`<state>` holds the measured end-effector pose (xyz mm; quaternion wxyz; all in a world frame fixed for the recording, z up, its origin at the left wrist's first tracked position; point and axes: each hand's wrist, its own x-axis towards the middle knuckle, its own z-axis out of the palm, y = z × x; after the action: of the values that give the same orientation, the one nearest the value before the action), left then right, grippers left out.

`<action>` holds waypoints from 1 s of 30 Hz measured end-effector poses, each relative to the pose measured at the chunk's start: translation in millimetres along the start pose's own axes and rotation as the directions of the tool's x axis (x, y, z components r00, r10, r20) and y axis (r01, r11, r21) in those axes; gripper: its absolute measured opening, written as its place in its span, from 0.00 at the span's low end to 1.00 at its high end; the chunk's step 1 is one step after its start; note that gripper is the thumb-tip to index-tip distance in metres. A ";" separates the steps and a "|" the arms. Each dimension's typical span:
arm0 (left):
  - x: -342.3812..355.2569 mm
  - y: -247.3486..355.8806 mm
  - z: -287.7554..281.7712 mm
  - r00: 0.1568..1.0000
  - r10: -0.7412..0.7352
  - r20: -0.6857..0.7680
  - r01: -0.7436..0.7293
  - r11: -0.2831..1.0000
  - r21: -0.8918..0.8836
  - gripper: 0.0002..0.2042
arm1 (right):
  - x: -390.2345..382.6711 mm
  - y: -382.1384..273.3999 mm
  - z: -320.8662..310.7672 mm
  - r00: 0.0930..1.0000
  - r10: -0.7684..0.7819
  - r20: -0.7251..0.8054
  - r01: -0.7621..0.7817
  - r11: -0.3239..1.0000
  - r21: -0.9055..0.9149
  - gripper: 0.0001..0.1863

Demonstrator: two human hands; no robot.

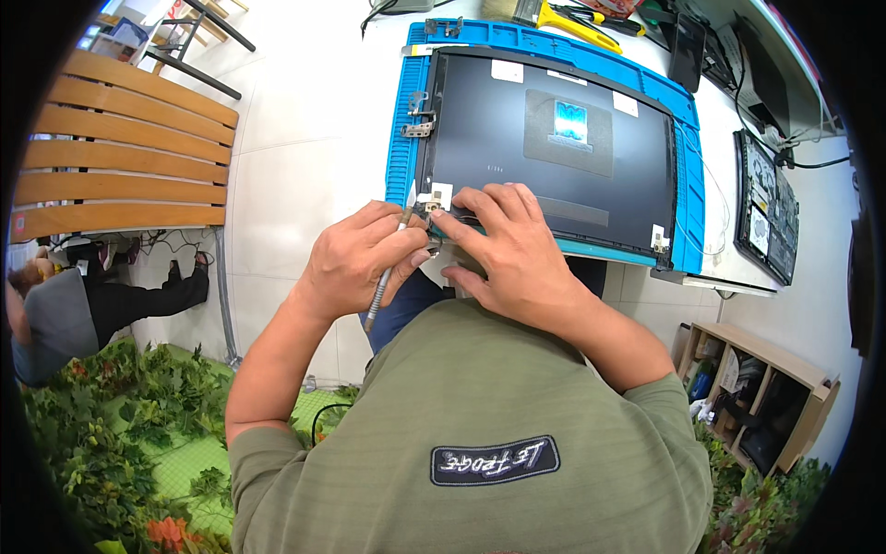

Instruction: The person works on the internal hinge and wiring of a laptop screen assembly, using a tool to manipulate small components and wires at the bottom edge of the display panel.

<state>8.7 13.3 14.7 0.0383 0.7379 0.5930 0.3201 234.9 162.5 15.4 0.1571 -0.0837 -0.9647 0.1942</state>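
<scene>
A dark laptop screen lid (pixel 480 120) lies on a blue ribbed work mat (pixel 688 203), with metal hinges (pixel 420 129) along its left edge. My left hand (pixel 355 254) is closed around a slim grey tool with a ribbed handle (pixel 379 297), its upper end by the lid's near left corner. My right hand (pixel 521 245) rests over the same corner, fingers apart. Its index fingertip touches a small pale piece (pixel 432 205) there, and its thumb is below the lid's near edge. What lies under the fingers is partly hidden.
Yellow-handled tools (pixel 581 30) and a brush lie beyond the mat. An opened laptop base (pixel 766 208) stands at the table's right. To the left is a slatted wooden bench (pixel 138 148), with another person (pixel 65 314) nearby. A wooden shelf (pixel 757 392) stands low at right.
</scene>
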 end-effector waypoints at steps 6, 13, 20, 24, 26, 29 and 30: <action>-0.1 -8.0 -9.3 0.990 -0.139 0.011 0.139 0.976 -0.170 0.05 | -2.5 5.3 3.8 0.999 0.008 -0.051 -0.004 0.997 0.080 0.31; 6.0 -10.5 0.4 0.997 -0.070 -0.016 0.067 0.984 -0.164 0.06 | -0.7 8.8 1.7 0.998 0.010 -0.055 -0.004 0.994 0.107 0.29; 2.2 -10.7 0.1 0.976 -0.216 -0.030 0.196 0.930 -0.310 0.10 | -2.0 5.2 5.7 0.994 0.012 -0.111 0.001 0.993 0.117 0.29; -6.9 -19.3 6.4 0.951 -0.288 -0.116 0.163 0.779 -0.605 0.12 | 0.2 4.8 5.6 0.962 0.047 -0.269 0.006 0.982 0.190 0.29; -6.0 -8.3 1.1 0.953 -0.293 -0.075 0.137 0.638 -0.758 0.13 | 3.0 -3.2 1.2 0.947 0.101 -0.304 0.000 0.949 0.315 0.27; 1.6 15.2 -1.4 0.972 -0.231 -0.037 0.084 0.491 -0.867 0.11 | -7.8 -6.4 6.5 0.939 0.095 -0.330 0.082 0.871 0.485 0.23; 2.2 20.4 -2.3 0.976 -0.218 -0.025 0.080 0.461 -0.884 0.11 | -12.9 -7.2 8.5 0.938 0.079 -0.338 0.122 0.836 0.535 0.22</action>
<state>25.0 8.5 26.4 0.3983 0.5359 0.4086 0.6222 243.4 150.1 7.3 0.3438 -0.0568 -0.8263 0.4425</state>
